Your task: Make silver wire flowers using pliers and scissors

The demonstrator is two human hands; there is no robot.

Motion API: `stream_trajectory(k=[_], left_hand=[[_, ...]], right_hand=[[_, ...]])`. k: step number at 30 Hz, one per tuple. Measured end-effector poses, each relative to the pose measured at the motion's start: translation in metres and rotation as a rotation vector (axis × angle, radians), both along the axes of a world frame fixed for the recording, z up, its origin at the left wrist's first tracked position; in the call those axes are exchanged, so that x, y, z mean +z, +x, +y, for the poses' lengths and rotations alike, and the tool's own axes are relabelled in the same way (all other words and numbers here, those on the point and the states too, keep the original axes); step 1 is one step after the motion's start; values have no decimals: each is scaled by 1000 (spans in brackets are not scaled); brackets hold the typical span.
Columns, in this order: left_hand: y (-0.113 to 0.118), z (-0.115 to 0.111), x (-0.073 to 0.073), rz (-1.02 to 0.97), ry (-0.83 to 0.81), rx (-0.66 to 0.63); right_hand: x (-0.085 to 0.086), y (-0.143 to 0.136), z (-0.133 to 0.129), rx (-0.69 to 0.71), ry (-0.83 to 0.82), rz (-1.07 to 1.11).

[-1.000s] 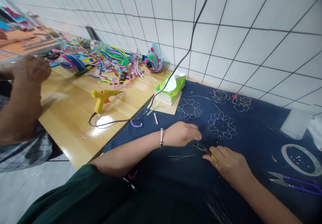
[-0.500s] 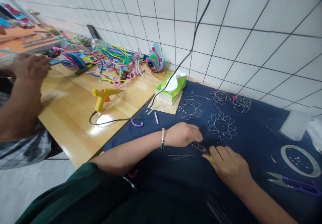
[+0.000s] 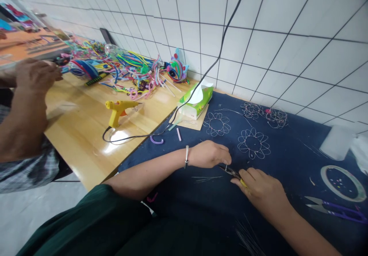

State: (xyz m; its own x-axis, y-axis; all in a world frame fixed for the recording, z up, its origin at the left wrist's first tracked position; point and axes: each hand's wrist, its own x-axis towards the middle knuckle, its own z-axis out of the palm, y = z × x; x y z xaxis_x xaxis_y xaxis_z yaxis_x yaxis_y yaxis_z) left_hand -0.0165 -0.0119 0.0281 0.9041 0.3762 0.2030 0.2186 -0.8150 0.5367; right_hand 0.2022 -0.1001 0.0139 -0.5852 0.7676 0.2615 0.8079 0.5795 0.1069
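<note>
The person's left hand [image 3: 211, 153], a silver bracelet [image 3: 186, 157] at its wrist, is curled nearly closed, thumb and fingers pinching a short piece of thin wire [image 3: 226, 167] that points down from the fingertips. The right hand [image 3: 260, 187] is wrapped around the yellow handles of a pair of pliers [image 3: 233, 173], whose dark nose reaches left to the wire, just below the left fingertips; whether the jaws grip it is too small to tell. Both hands are over a dark blue cloth [image 3: 290, 160]. Nearer the person, a few straight loose wires [image 3: 207, 179] lie below the left hand, and a bundle of wires [image 3: 247, 235] lies at the bottom edge. Just beyond the hands, two flower shapes bent from wire lie flat: the right flower [image 3: 253, 151] and the left flower [image 3: 217, 130]. Past them, near the white tiled wall [image 3: 273, 30], sits a tangle of wire loops [image 3: 277, 118]. To the far right are a pale ring [image 3: 324, 179] and purple-handled snips [image 3: 336, 210]. Up and to the left stands a green tissue pack [image 3: 198, 100]. On the adjoining wooden table [image 3: 80, 133] are a yellow glue gun [image 3: 116, 112] and a heap of colourful fuzzy stems [image 3: 135, 72]. At the far left is another person's hand [image 3: 36, 74].
</note>
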Motion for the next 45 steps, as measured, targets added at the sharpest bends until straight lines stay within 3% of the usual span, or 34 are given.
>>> stream_trajectory(k=[7,14,17,24,30,39,45], left_hand=[[-2,5,4,-78,-97,-8],[-8,20,1,-219,-232,342],[-6,19,-6,-211,-373,404],[7,2,-6,-204,-542,441],[16,-12,1,-185,-460,340],[26,-30,4,-173,-307,218],[32,-37,-2,-123,-577,362]], right_hand=[[-3,2,3,-36,-68,47],[-5,8,13,-126,-206,25],[-5,9,16,-143,-223,1],[5,8,16,-101,-242,118],[14,8,16,-23,-336,324],[11,-1,9,-5,-567,683],[10,-2,8,-14,-607,755]])
